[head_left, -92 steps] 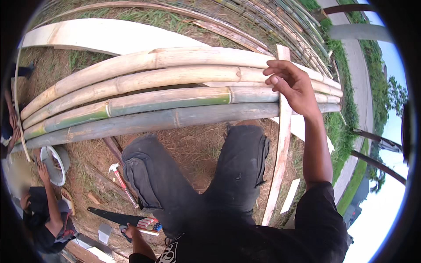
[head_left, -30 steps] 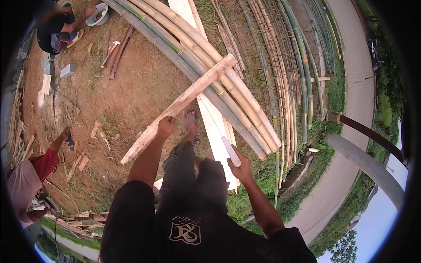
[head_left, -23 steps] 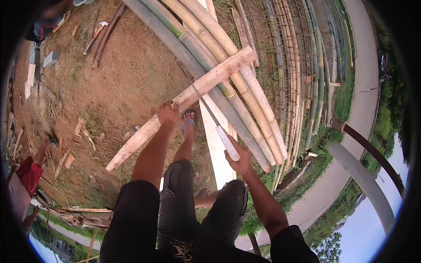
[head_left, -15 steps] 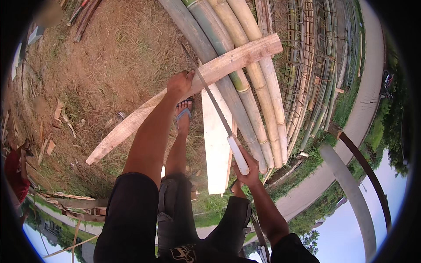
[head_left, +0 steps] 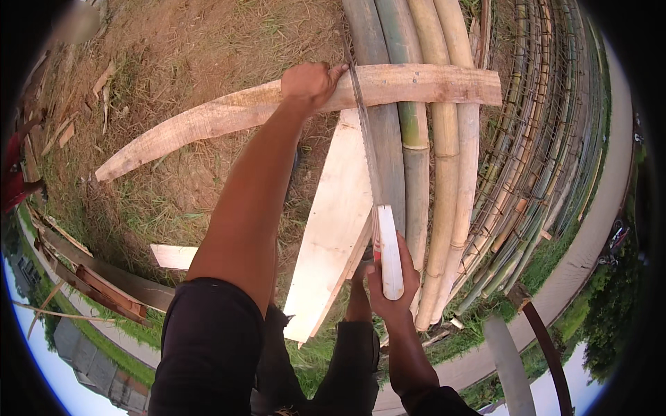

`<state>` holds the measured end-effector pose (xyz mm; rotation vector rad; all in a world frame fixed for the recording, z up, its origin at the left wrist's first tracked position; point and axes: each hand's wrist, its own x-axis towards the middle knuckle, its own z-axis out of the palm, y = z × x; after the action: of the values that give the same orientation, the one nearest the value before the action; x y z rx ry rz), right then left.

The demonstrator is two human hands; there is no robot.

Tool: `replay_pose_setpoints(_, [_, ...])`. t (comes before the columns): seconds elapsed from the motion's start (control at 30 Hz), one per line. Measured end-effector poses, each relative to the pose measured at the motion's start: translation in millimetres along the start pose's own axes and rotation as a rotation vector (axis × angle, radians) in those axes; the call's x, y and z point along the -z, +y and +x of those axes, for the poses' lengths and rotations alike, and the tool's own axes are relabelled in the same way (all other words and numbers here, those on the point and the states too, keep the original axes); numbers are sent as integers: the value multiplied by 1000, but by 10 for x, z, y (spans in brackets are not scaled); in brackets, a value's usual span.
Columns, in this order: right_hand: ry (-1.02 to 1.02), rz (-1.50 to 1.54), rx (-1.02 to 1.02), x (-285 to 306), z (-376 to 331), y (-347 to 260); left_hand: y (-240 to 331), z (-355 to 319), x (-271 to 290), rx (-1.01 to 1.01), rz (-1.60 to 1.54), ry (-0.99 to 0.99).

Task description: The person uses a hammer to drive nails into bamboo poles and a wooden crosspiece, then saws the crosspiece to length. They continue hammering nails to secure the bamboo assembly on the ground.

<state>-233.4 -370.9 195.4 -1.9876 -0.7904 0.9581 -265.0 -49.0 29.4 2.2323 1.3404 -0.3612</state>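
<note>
A long plank (head_left: pixel 402 84) lies across thick bamboo poles, its left end reaching out over the ground. My left hand (head_left: pixel 312 84) is closed on the plank's edge, its thumb close beside the saw blade. My right hand (head_left: pixel 395 288) grips the white handle of a handsaw (head_left: pixel 390 253). The toothed blade crosses the plank just right of my left hand, where the pole bundle starts. How deep the blade sits in the wood, I cannot tell. A pale board (head_left: pixel 333 229) lies below the plank, left of the saw.
Bamboo poles (head_left: pixel 437 166) run away from me under the plank. Tied rebar cages (head_left: pixel 534 139) and thinner bamboo lie farther right, beside a paved path (head_left: pixel 583 229). Wood scraps (head_left: pixel 67 135) are on the dirt at left. A person in red (head_left: pixel 15 166) is at the left rim.
The head view has turned, so plank, poles and saw appear swung clockwise and shifted right. The saw now points nearly straight away from me. Both hands keep their holds.
</note>
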Motion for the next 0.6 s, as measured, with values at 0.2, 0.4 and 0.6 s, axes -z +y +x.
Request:
replay_pose_setpoints(0.2, [-15,1,131,280,-343,575,32,37,-71,164,71,9])
replay_pose_setpoints(0.4, [49,30,246,353,-99,611,8,57,-200,164,141,130])
replay_pose_setpoints(0.6, [46,111,171,-274,1127,152,136,59,-136,143,87,71])
